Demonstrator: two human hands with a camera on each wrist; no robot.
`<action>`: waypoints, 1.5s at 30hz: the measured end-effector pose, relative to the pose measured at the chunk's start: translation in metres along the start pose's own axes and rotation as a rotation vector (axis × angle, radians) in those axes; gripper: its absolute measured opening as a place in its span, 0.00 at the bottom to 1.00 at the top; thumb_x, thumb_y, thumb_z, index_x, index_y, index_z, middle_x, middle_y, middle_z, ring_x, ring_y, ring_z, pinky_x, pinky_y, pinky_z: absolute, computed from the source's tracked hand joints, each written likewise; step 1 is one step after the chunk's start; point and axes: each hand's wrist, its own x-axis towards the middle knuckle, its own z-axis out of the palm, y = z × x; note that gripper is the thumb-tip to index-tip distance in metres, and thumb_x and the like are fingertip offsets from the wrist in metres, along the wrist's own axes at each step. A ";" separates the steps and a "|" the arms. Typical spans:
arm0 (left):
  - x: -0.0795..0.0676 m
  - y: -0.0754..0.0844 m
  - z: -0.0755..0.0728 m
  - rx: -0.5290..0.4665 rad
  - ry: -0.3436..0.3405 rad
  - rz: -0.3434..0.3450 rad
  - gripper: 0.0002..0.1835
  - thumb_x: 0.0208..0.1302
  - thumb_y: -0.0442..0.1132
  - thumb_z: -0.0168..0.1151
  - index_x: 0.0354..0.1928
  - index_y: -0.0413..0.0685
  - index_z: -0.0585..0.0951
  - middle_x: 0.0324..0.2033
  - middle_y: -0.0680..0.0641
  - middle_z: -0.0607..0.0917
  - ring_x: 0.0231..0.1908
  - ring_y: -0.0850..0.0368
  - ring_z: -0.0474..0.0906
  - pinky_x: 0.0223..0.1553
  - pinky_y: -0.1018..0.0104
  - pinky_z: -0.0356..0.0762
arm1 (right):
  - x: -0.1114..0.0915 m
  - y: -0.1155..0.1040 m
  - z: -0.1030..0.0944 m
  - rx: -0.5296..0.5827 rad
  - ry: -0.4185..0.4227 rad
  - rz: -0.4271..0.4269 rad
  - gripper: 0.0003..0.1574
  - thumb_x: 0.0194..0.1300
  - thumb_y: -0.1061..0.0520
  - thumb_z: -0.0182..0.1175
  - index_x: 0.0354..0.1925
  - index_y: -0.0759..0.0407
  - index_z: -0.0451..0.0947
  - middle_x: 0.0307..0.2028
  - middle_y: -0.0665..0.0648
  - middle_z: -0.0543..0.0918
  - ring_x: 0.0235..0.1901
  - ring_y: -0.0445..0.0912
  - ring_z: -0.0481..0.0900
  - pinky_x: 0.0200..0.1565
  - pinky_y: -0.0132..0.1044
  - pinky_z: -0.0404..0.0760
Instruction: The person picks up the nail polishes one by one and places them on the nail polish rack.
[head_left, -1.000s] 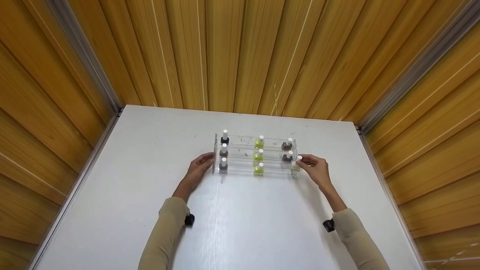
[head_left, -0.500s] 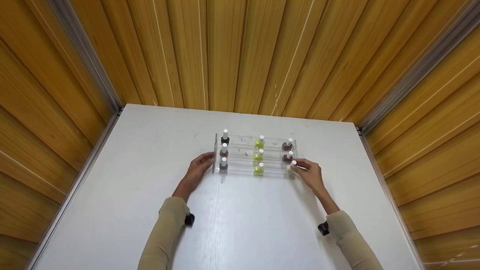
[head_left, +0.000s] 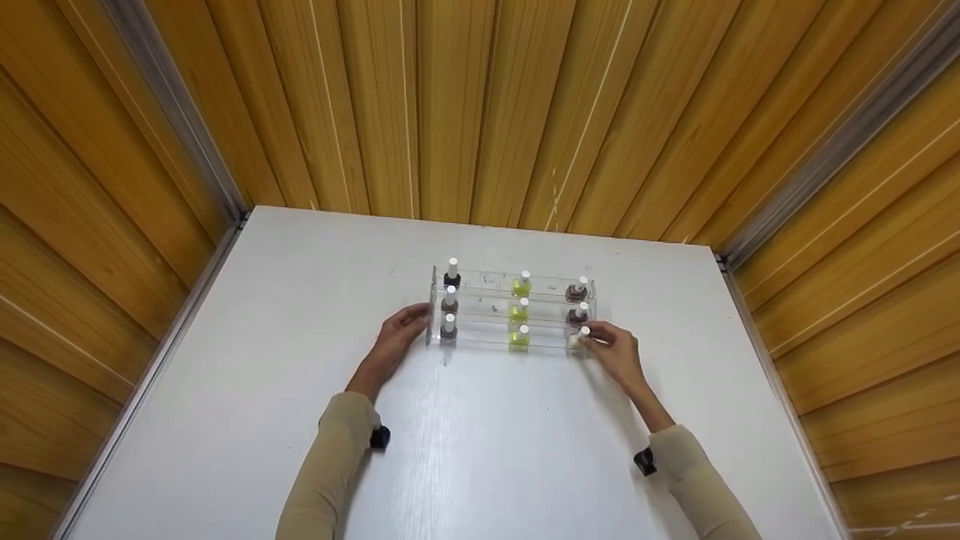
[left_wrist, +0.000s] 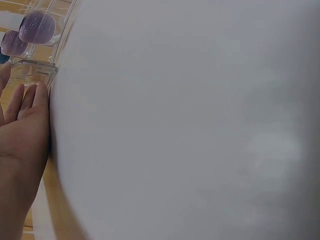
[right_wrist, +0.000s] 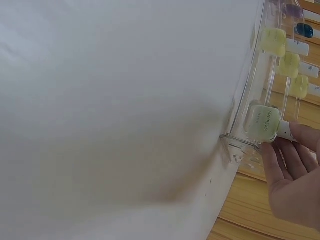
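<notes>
A clear tiered rack [head_left: 484, 345] carries nail polish bottles with white caps. My right hand [head_left: 616, 354] pinches the white cap of a pale, milky nail polish bottle [right_wrist: 263, 123], which stands at the right end of the front tier. My left hand [head_left: 395, 339] touches the rack's left end panel, its fingers [left_wrist: 41, 96] fairly straight. Near that hand are purple-grey bottles [left_wrist: 37, 27] on the two front tiers, with a dark bottle [head_left: 451, 280] behind them. Yellow bottles [head_left: 519, 339] line the middle, one per tier. Brown and dark bottles [head_left: 577, 292] stand at the right on the upper tiers.
The rack stands on a white table [head_left: 480, 450], towards its far side. Wood-patterned panels [head_left: 442, 112] enclose the back and both sides. A black wrist camera [head_left: 645, 462] sits at the right sleeve, another wrist camera [head_left: 380, 438] at the left.
My right hand has brought the pale nail polish bottle left and slightly nearer, from beside the rack's right end onto the front tier. The left hand has stayed in place.
</notes>
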 end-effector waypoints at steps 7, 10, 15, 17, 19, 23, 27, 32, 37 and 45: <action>0.000 0.000 0.001 0.044 0.001 -0.028 0.25 0.73 0.46 0.63 0.68 0.51 0.75 0.70 0.46 0.76 0.74 0.50 0.67 0.79 0.58 0.62 | -0.011 -0.017 0.000 -0.025 -0.010 -0.049 0.17 0.62 0.74 0.66 0.50 0.80 0.80 0.50 0.77 0.85 0.53 0.70 0.84 0.54 0.42 0.88; -0.001 0.000 0.002 0.056 -0.002 -0.039 0.25 0.73 0.47 0.63 0.69 0.51 0.75 0.70 0.46 0.75 0.74 0.50 0.67 0.79 0.58 0.62 | -0.010 -0.007 0.002 -0.012 0.013 -0.035 0.17 0.61 0.75 0.67 0.49 0.80 0.81 0.49 0.77 0.85 0.53 0.70 0.84 0.53 0.40 0.88; -0.001 0.000 0.003 0.038 0.005 -0.029 0.25 0.72 0.45 0.64 0.68 0.49 0.75 0.70 0.45 0.76 0.73 0.49 0.68 0.79 0.57 0.62 | -0.006 0.013 0.004 -0.003 0.034 -0.016 0.16 0.61 0.72 0.69 0.48 0.75 0.83 0.49 0.73 0.87 0.52 0.65 0.86 0.51 0.31 0.88; 0.000 0.001 0.003 0.032 0.013 -0.024 0.25 0.72 0.45 0.64 0.68 0.49 0.76 0.69 0.44 0.77 0.73 0.49 0.69 0.78 0.57 0.63 | -0.005 0.015 0.004 0.001 0.032 -0.014 0.16 0.61 0.71 0.70 0.49 0.74 0.84 0.49 0.72 0.87 0.52 0.64 0.86 0.51 0.29 0.88; 0.001 0.001 0.003 0.027 0.019 -0.023 0.25 0.72 0.44 0.64 0.68 0.48 0.76 0.69 0.43 0.77 0.73 0.49 0.69 0.78 0.57 0.63 | -0.005 0.016 0.004 0.004 0.029 -0.013 0.17 0.61 0.71 0.70 0.49 0.74 0.84 0.49 0.73 0.87 0.52 0.64 0.86 0.50 0.28 0.87; 0.002 0.000 0.002 0.026 0.021 -0.026 0.25 0.72 0.44 0.65 0.68 0.47 0.75 0.69 0.43 0.76 0.73 0.49 0.69 0.78 0.58 0.64 | -0.007 0.014 0.003 0.020 0.034 -0.026 0.17 0.61 0.71 0.70 0.49 0.73 0.84 0.49 0.73 0.87 0.52 0.64 0.86 0.49 0.27 0.87; 0.002 -0.001 0.001 0.023 0.014 -0.026 0.26 0.72 0.44 0.65 0.68 0.47 0.75 0.69 0.42 0.76 0.73 0.48 0.69 0.78 0.57 0.64 | -0.008 0.014 -0.002 0.005 0.044 -0.064 0.15 0.61 0.69 0.71 0.48 0.72 0.85 0.48 0.72 0.87 0.50 0.62 0.88 0.47 0.26 0.88; -0.001 0.002 0.001 0.027 0.000 -0.035 0.25 0.73 0.44 0.63 0.69 0.47 0.74 0.69 0.43 0.76 0.73 0.48 0.68 0.78 0.57 0.63 | -0.007 0.014 -0.012 -0.078 0.072 -0.064 0.11 0.65 0.65 0.69 0.46 0.67 0.87 0.45 0.67 0.90 0.46 0.57 0.89 0.41 0.18 0.84; -0.002 0.012 -0.006 0.052 -0.034 -0.053 0.24 0.74 0.42 0.62 0.68 0.44 0.74 0.69 0.41 0.76 0.73 0.48 0.69 0.78 0.57 0.63 | -0.006 0.015 -0.025 -0.155 0.093 -0.064 0.13 0.70 0.61 0.65 0.49 0.68 0.86 0.48 0.66 0.89 0.52 0.60 0.87 0.48 0.25 0.86; -0.020 0.032 -0.030 0.454 -0.075 0.061 0.28 0.75 0.42 0.61 0.72 0.41 0.71 0.72 0.37 0.72 0.74 0.40 0.66 0.77 0.47 0.65 | -0.009 0.030 -0.053 -0.301 0.032 -0.093 0.30 0.72 0.56 0.64 0.67 0.68 0.73 0.67 0.72 0.75 0.71 0.69 0.67 0.73 0.67 0.64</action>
